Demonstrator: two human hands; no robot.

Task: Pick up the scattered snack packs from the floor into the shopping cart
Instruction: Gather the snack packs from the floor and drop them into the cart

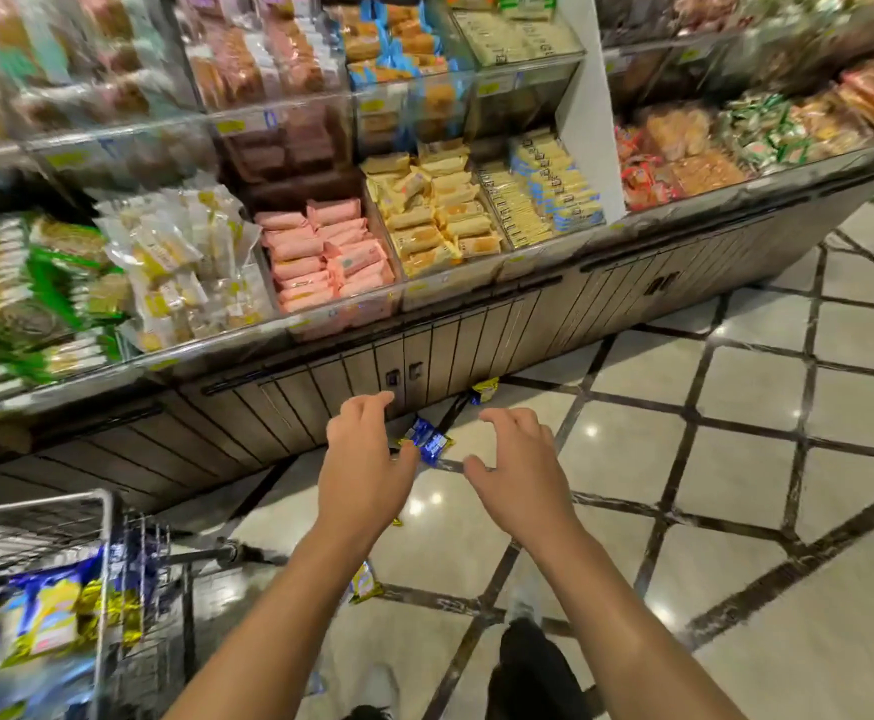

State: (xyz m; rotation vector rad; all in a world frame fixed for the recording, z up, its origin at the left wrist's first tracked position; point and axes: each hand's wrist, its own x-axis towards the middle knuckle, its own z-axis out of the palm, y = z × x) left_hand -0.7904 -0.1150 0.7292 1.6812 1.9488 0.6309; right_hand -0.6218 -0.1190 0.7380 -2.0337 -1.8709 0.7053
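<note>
Blue snack packs (428, 440) lie on the tiled floor at the foot of the shelf cabinet, between my two hands. Another blue and yellow pack (484, 390) leans against the cabinet base further back. A yellow pack (365, 583) lies nearer, beside my left forearm. My left hand (365, 459) hovers just left of the blue packs, fingers spread and holding nothing. My right hand (520, 467) hovers just right of them, fingers curled apart, also holding nothing. The wire shopping cart (105, 543) stands at the lower left with several blue and yellow packs (40, 623) inside.
A long snack display (331, 252) with clear bins runs across the top, over a slatted cabinet base (424, 350). Glossy tiled floor (736, 459) stretches to the right. My dark shoe (528, 662) shows at the bottom.
</note>
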